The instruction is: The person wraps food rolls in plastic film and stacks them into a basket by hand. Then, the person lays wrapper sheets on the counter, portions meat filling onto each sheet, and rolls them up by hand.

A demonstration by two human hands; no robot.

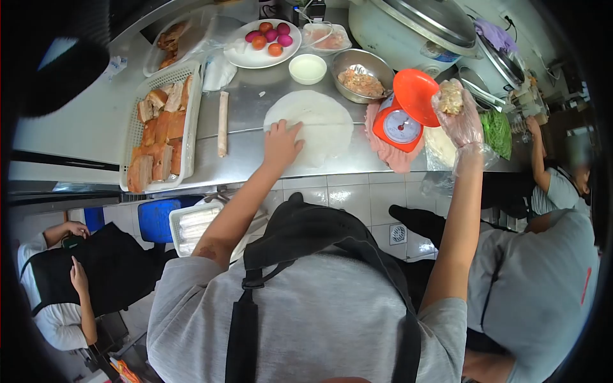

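My bare left hand (pixel 284 143) lies with fingers stretched out on a round white wrapper sheet (pixel 322 124) on the steel table. My right hand (pixel 463 124), in a clear plastic glove, holds a lump of minced filling (pixel 451 99) on its palm and fingers, just right of an orange kitchen scale (pixel 400 127). The scale's orange pan (pixel 416 96) looks tilted and stands close to that hand. Behind the scale, a metal bowl (pixel 363 75) contains more pinkish filling. A single thin pale roll (pixel 223 124) lies to the left of the wrapper.
A white basket of roasted meat slabs (pixel 190 153) stands at left. Behind are a plate of eggs and tomatoes (pixel 239 54), a small white bowl (pixel 308 69) and a large cooker (pixel 408 38). A pink cloth (pixel 399 163) lies under the scale. Co-workers stand on both sides.
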